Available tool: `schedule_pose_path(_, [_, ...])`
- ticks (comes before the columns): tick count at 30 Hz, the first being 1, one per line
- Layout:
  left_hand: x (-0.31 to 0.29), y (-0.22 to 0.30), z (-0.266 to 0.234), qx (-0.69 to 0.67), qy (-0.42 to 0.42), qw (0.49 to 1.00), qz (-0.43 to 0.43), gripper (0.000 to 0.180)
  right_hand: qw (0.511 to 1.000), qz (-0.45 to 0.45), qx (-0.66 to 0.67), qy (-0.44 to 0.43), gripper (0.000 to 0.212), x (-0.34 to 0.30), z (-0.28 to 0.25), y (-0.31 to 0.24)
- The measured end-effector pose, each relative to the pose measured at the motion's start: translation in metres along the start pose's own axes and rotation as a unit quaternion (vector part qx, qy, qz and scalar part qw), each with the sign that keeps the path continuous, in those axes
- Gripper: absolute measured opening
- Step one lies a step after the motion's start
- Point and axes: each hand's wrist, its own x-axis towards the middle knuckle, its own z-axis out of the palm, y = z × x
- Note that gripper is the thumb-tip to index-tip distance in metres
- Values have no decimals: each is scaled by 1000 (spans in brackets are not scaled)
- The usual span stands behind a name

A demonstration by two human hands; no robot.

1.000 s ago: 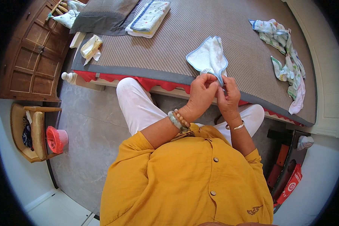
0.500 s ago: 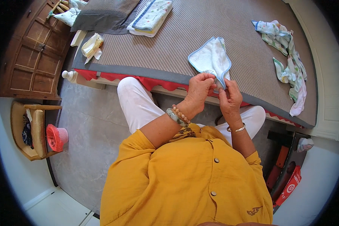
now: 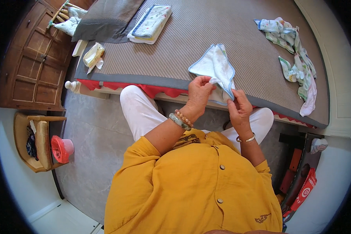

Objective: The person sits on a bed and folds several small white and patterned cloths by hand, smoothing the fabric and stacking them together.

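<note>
A small white cloth (image 3: 218, 66) with blue edging lies partly on the bed, its near end lifted over the bed's front edge. My left hand (image 3: 199, 94) pinches the cloth's left side between thumb and fingers. At its lower right corner, my right hand (image 3: 240, 109) grips the blue edging, thumb against fingertips. Between the hands the cloth is spread and slightly folded. Farther back on the bed sits a stack of folded cloths (image 3: 154, 22), white with coloured prints and a blue border. Several crumpled printed cloths (image 3: 296, 58) lie in a heap at the right.
A striped mat (image 3: 160, 58) covers the bed. A tissue pack (image 3: 93, 55) lies near its left corner. On the floor to the left are a pink bin (image 3: 67, 150) and a wooden chair (image 3: 43, 144), with a brown cabinet (image 3: 31, 66) beyond. A red bag (image 3: 305, 191) lies at the right.
My hands have moved apart, the left one going left. The cloth's near end is now spread wider between them. The whole view has shifted slightly.
</note>
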Motion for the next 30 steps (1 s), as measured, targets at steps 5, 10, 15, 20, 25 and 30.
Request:
schedule_pose_path(5, [18, -23, -27, 205, 31, 965, 162, 37, 998, 26, 39, -32, 29, -16, -14, 3])
schedule_pose_path(10, [26, -31, -55, 497, 8, 819, 287, 42, 991, 56, 100, -73, 28, -38, -24, 24])
schedule_pose_path(15, [37, -19, -58, 592, 36, 718, 364, 30, 985, 72, 139, -66, 28, -49, -32, 34])
schedule_pose_path(20, [66, -8, -83, 626, 68, 679, 378, 19, 982, 78, 156, -67, 28, -54, -37, 41])
schedule_pose_path(25, [76, 13, -78, 559, 7, 701, 442, 20, 981, 92, 168, -25, 27, -61, -38, 47])
schedule_pose_path(30, [64, 47, -39, 522, -78, 701, 478, 25, 990, 68, 118, -40, 27, -57, -34, 47])
